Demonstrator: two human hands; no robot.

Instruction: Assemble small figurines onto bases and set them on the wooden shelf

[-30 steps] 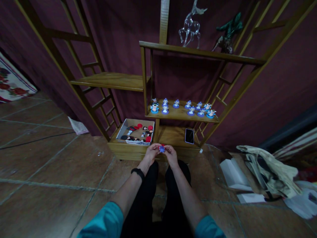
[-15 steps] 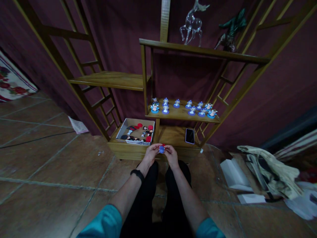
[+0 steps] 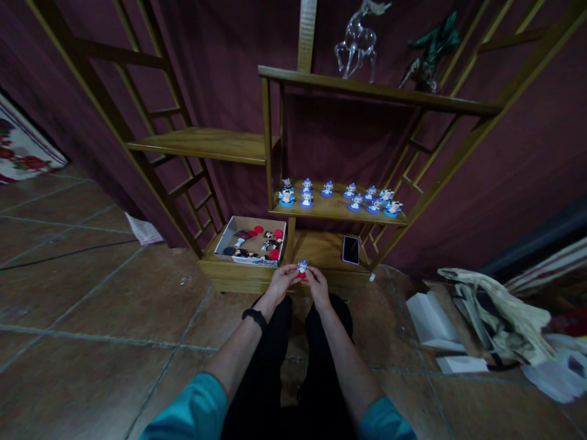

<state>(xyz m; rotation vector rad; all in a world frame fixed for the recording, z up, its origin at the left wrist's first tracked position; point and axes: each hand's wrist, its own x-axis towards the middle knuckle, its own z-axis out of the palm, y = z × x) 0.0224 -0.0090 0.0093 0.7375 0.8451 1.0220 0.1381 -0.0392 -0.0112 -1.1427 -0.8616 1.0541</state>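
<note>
A small purple-and-white figurine (image 3: pixel 302 266) on a red round base is held upright between both hands, in front of the low cabinet. My left hand (image 3: pixel 281 282) pinches it from the left and my right hand (image 3: pixel 317 286) from the right, the fingers at its base. Just beyond my left hand stands an open cardboard box (image 3: pixel 221 242) with dark figurines (image 3: pixel 244 252) and red discs (image 3: pixel 259 230) in it. Several similar purple figurines (image 3: pixel 356 203) and a few blue ones (image 3: pixel 287 198) stand on the shelf above, on purple or blue bases.
A phone (image 3: pixel 351 250) lies on the cabinet top (image 3: pixel 316 249), right of the box. A glass deer (image 3: pixel 358 40) and a dark green statuette (image 3: pixel 430 54) stand on the upper shelf. White boxes (image 3: pixel 433 322) and a beige cloth bag (image 3: pixel 504 311) lie on the floor at right.
The figurine has been turned upright in my fingers: its purple top faced me before, and now its front and red base show. Both hands stay at nearly the same place.
</note>
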